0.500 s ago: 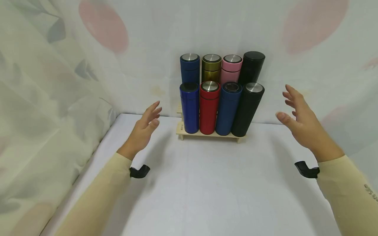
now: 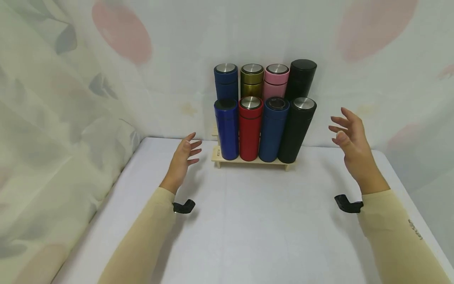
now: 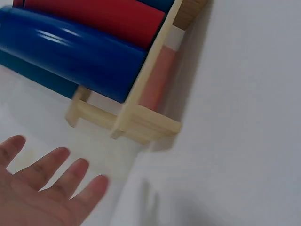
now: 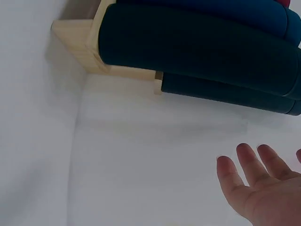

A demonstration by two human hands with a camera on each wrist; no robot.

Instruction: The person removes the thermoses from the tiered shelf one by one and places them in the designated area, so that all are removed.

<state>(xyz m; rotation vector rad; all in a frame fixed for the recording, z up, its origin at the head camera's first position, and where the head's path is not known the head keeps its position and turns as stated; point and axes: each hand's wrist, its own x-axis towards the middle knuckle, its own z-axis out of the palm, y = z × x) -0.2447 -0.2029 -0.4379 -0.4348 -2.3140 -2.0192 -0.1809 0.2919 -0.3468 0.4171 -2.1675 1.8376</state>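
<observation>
Two rows of thermos flasks stand on a small wooden rack at the back of the table. In front are a glossy blue flask, a red flask, a matte blue flask and a black flask. Behind them rise a dark blue flask, a gold flask, a pink flask and a taller black flask. My left hand hovers left of the rack, fingers spread, holding nothing. To its right, my right hand is raised with loose fingers, touching nothing.
A white cloth covers the table. Behind it hangs a pale patterned curtain, which also runs down the left side. Each sleeve carries a black wrist mount.
Both hands have moved inward, the left one to the right and the right one slightly left. The left hand's fingers have turned and spread. The flasks have stayed on the rack.
</observation>
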